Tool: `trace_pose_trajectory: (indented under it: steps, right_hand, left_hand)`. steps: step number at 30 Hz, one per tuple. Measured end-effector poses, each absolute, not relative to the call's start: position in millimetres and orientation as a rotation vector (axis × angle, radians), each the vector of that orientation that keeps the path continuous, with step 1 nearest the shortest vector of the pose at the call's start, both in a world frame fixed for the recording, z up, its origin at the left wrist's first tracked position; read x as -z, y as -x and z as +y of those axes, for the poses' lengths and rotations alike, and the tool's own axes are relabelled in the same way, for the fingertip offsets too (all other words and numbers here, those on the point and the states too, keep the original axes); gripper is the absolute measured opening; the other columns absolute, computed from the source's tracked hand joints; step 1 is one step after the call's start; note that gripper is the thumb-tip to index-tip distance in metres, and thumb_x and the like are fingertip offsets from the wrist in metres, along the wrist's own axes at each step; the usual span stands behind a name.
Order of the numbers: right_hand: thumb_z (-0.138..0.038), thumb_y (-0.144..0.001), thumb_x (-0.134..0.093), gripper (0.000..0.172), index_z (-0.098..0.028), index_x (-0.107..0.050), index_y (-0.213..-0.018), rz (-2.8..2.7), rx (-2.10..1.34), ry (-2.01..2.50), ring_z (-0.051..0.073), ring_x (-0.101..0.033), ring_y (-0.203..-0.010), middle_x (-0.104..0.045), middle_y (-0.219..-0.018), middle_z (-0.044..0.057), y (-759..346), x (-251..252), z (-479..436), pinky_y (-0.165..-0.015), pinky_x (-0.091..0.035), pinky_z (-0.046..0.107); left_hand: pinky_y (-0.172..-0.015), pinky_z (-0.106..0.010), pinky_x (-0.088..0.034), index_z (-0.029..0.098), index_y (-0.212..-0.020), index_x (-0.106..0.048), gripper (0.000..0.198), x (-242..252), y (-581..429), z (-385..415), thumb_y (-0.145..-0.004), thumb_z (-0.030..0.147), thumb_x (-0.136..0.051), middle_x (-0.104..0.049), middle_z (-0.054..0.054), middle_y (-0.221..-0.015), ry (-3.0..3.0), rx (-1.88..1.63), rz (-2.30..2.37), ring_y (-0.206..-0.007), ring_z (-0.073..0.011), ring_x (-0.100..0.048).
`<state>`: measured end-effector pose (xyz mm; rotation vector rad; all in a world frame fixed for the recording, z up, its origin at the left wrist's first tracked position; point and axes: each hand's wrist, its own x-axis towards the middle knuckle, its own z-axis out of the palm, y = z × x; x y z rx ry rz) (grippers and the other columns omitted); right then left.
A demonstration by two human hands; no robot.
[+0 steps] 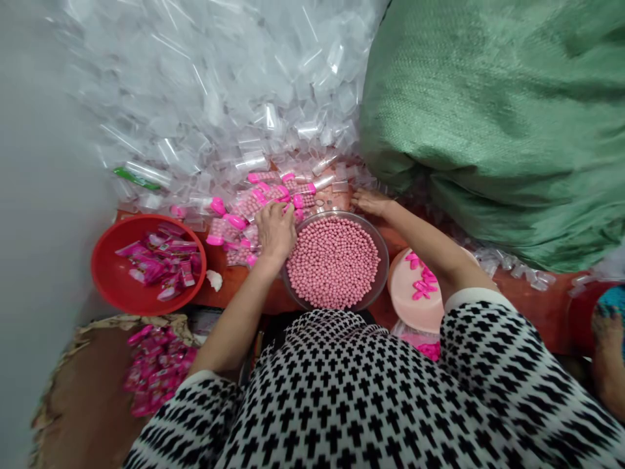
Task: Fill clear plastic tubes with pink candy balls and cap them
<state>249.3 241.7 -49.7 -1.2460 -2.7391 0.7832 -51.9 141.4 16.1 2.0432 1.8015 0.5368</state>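
Observation:
My left hand [276, 229] rests over a pile of small clear tubes filled with pink beads and closed with bright pink caps [237, 221]. Its fingers are curved and apart, beside the left rim of a clear round bowl; I see nothing held in them. The bowl is full of pink beads [333, 262]. Past the bowl's far right rim, my right hand [372, 202] reaches low over the red surface, close to empty clear tubes [340, 177]. The fingers on that side are stretched out, with no object visible in them.
A red bowl [100, 260] holding pink packets stands at left, above more pink packets [156, 368]. A pale pink dish [407, 303] with pink pieces is at right. Empty tubes heap up at the back beside a big green sack [488, 124]. Another person's foot [608, 352] shows far right.

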Motion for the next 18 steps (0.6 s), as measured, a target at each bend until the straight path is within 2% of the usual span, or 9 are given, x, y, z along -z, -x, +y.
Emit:
trace_pose_trajectory:
  steps: [2, 5, 8, 10, 13, 15, 18]
  right_hand:
    - [-0.011, -0.085, -0.054, 0.015, -0.014, -0.068, -0.090, -2.843, -0.836, 1.256, 0.022, -0.059, -0.096, -0.069, -0.094, 0.012, -249.7, 46.6, 240.6, -0.084, -0.048, 0.034]
    - [-0.014, -0.091, -0.047, 0.027, -0.010, -0.062, -0.113, -2.706, -0.750, 1.376, 0.022, -0.057, -0.103, -0.062, -0.113, 0.017, -249.6, 22.7, 224.9, -0.088, -0.046, 0.035]
    - [-0.019, -0.097, -0.037, 0.036, -0.014, -0.054, -0.128, -2.459, -0.562, 1.497, 0.021, -0.055, -0.107, -0.057, -0.121, 0.016, -246.0, -12.1, 185.1, -0.086, -0.046, 0.033]
    - [-0.023, -0.096, -0.042, 0.034, -0.018, -0.058, -0.125, -2.596, -0.583, 1.477, 0.022, -0.057, -0.101, -0.061, -0.114, 0.014, -238.4, -28.5, 148.8, -0.079, -0.047, 0.032]
    - [-0.016, -0.093, -0.043, 0.028, -0.011, -0.069, -0.100, -2.904, -0.701, 1.536, 0.025, -0.060, -0.090, -0.065, -0.099, 0.019, -214.9, -28.7, 98.4, -0.072, -0.046, 0.033]
    - [-0.009, -0.091, -0.041, 0.029, -0.006, -0.070, -0.089, -2.961, -0.838, 1.572, 0.027, -0.061, -0.091, -0.066, -0.095, 0.024, -194.8, -14.8, 77.3, -0.074, -0.046, 0.035]
    - [-0.004, -0.085, -0.045, 0.023, -0.005, -0.068, -0.091, -2.678, -1.138, 1.616, 0.025, -0.061, -0.093, -0.066, -0.102, 0.023, -171.1, 9.6, 63.7, -0.080, -0.046, 0.035]
  left_hand:
    - [-0.104, -0.055, -0.031, 0.021, -0.118, -0.064, 0.032, -17.8, 50.0, 135.6, -0.088, 0.021, -0.051, -0.059, -0.014, -0.128, -2.074, -0.570, 1.784, -0.126, -0.0343, -0.043]
    - [-0.105, -0.049, -0.036, 0.020, -0.121, -0.063, 0.033, -20.7, 46.5, 119.1, -0.091, 0.025, -0.050, -0.061, -0.012, -0.124, -2.098, -0.636, 1.690, -0.122, -0.0301, -0.048]
    - [-0.102, -0.043, -0.042, 0.019, -0.122, -0.062, 0.034, -21.2, 41.2, 96.2, -0.094, 0.028, -0.046, -0.065, -0.011, -0.116, -2.044, -0.700, 1.569, -0.113, -0.0250, -0.056]
    - [-0.100, -0.040, -0.045, 0.018, -0.120, -0.062, 0.033, -20.1, 37.1, 79.8, -0.095, 0.029, -0.045, -0.067, -0.011, -0.114, -1.981, -0.717, 1.516, -0.108, -0.0231, -0.059]
    - [-0.096, -0.037, -0.048, 0.017, -0.117, -0.064, 0.032, -18.8, 33.5, 58.0, -0.095, 0.030, -0.045, -0.069, -0.011, -0.112, -1.908, -0.723, 1.476, -0.106, -0.0217, -0.062]
    - [-0.095, -0.035, -0.049, 0.016, -0.116, -0.065, 0.032, -19.2, 34.8, 47.0, -0.095, 0.030, -0.044, -0.070, -0.010, -0.111, -1.886, -0.723, 1.471, -0.104, -0.0206, -0.063]
    - [-0.094, -0.033, -0.049, 0.016, -0.114, -0.066, 0.031, -20.0, 41.8, 35.0, -0.094, 0.028, -0.045, -0.070, -0.010, -0.109, -1.869, -0.724, 1.496, -0.102, -0.0199, -0.064]
